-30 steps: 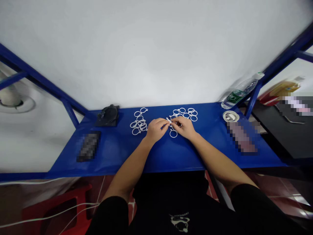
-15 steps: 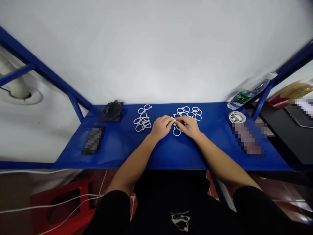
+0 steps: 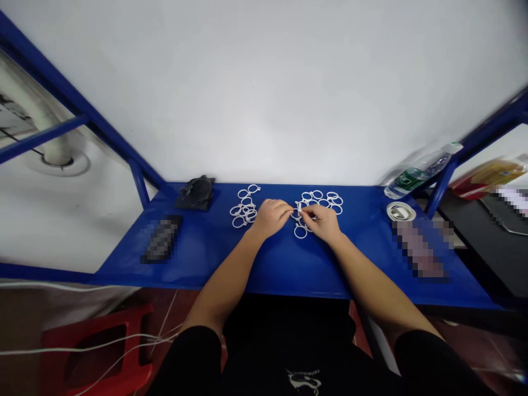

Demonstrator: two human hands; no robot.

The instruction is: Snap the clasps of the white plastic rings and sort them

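My left hand (image 3: pixel 270 218) is closed, thumb and index fingertip pinching one side of a small white plastic ring piece (image 3: pixel 297 208). From the other side my right hand (image 3: pixel 324 220) pinches the same piece, so the fingertips almost meet. Its full shape is partly covered by my fingers. Around and behind my right hand lies a cluster of white plastic rings (image 3: pixel 336 209), each with a small knob. One loose ring (image 3: pixel 300 232) rests just below the fingertips. A second pile of similar rings (image 3: pixel 238 221) lies to the left of my left hand, some overlapping.
On the blue table (image 3: pixel 206 258) a black plastic bag (image 3: pixel 198 193) and a blurred dark object (image 3: pixel 162 238) lie at left. At right are a water bottle (image 3: pixel 412 176) leaning on the wall, a roll of tape (image 3: pixel 401 212) and a blurred flat object (image 3: pixel 418 247).
The camera view has tilted up, so the table sits slightly lower. My fingertips have drawn a little apart, showing more of the white piece between them.
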